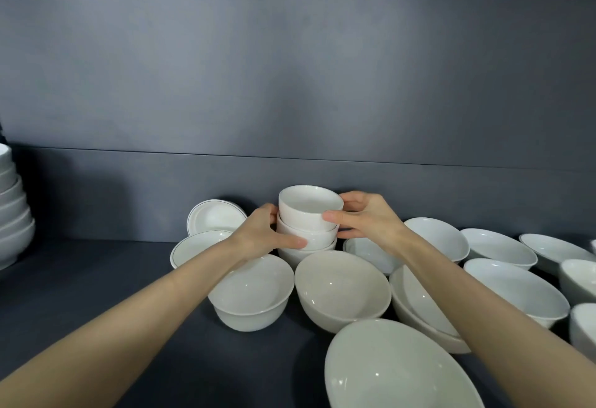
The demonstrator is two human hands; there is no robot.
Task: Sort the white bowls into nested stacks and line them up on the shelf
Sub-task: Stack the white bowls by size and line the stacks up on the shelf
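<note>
A small stack of three nested white bowls point(308, 223) stands at the back middle of the dark shelf point(96, 278). My left hand point(264, 233) grips the lower bowls of this stack from the left. My right hand point(364, 219) holds the top bowl from the right, thumb on its front wall. Loose white bowls surround the stack: one point(254, 291) under my left wrist, one point(342, 288) in front, a large one point(396, 369) nearest me. Two green-rimmed bowls point(214, 215) lie behind my left hand.
A tall nested stack of white bowls point(13, 207) stands at the far left edge. Several more white bowls point(512, 288) spread across the right side of the shelf. The grey back wall point(290, 85) rises close behind the stack. Bare shelf lies at the left front.
</note>
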